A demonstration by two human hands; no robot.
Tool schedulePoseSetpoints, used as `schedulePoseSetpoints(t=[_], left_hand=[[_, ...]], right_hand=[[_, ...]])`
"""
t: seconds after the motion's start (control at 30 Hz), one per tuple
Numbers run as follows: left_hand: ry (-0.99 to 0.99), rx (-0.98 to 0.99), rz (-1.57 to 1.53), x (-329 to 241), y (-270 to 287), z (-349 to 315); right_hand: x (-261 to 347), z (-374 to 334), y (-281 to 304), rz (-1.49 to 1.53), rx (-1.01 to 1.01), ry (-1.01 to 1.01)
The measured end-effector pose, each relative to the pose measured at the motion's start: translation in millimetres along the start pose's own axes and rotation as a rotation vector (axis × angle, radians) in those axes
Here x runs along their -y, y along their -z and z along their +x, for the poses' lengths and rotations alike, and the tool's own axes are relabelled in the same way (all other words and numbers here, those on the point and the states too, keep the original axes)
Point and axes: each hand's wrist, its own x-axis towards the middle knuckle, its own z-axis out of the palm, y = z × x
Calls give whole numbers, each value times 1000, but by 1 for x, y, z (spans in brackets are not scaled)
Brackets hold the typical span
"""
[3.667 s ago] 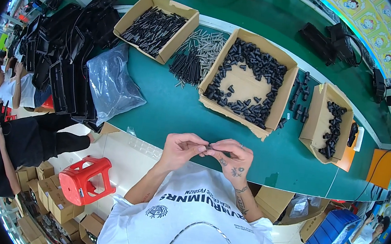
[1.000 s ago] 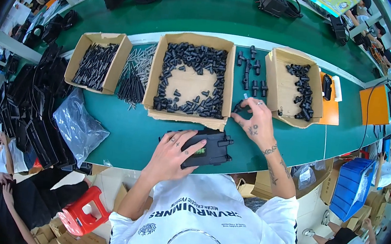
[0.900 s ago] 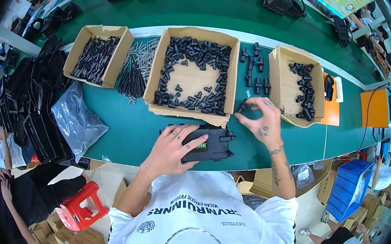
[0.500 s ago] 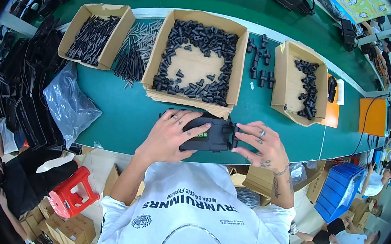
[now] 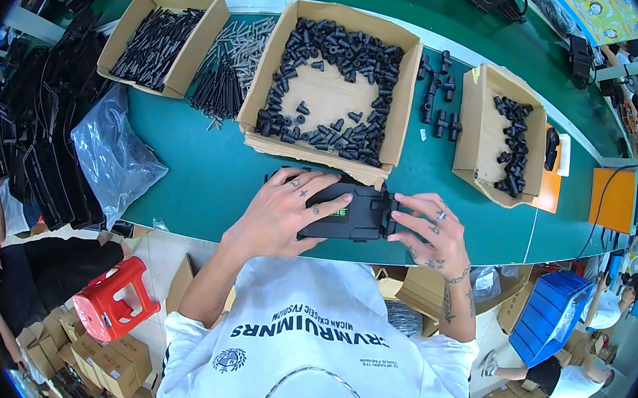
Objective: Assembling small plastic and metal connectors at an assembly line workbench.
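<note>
A flat black plastic case (image 5: 362, 213) with a small green label lies at the near edge of the table. My left hand (image 5: 280, 214) is closed over its left part, the thumb and fingers spread across the top and near side. At the case's right end is a narrow black end piece (image 5: 389, 216). The fingertips and thumb of my right hand (image 5: 436, 231) pinch this piece from the right. The left end of the case is mostly hidden under my left hand.
Beyond the case stands a cardboard box (image 5: 324, 149) of black fittings. Left of it are loose rods (image 5: 222, 88) and a box of rods (image 5: 156, 50); a smaller box (image 5: 484, 177) is on the right. A plastic bag (image 5: 117, 154) and black cases (image 5: 58, 164) lie far left.
The view has shifted slightly, so the boxes appear higher and farther right. The end piece sits about the same against the case; both hands keep their hold, with right fingers slightly shifted.
</note>
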Motion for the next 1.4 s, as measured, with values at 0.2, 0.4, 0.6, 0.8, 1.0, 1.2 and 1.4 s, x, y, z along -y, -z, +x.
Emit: schedulePoseSetpoints(t=[0.2, 0.4, 0.6, 0.8, 1.0, 1.2, 1.4], left_hand=[[9, 4, 23, -2, -2, -1], [13, 24, 13, -2, -1, -2], [12, -11, 15, 0, -2, 2], [8, -38, 16, 1, -5, -1], [-29, -90, -22, -2, 3, -2], [-86, -95, -99, -23, 26, -12], [-124, -178, -90, -27, 69, -2]], right_hand=[[-13, -12, -17, 288, -114, -118], [-5, -8, -17, 313, -89, -230], [-5, -3, -20, 376, -98, -276], [10, 11, -3, 185, 39, -384], [21, 24, 13, 95, 146, -288], [46, 32, 35, -18, 306, -81], [78, 59, 59, -87, 222, -67]])
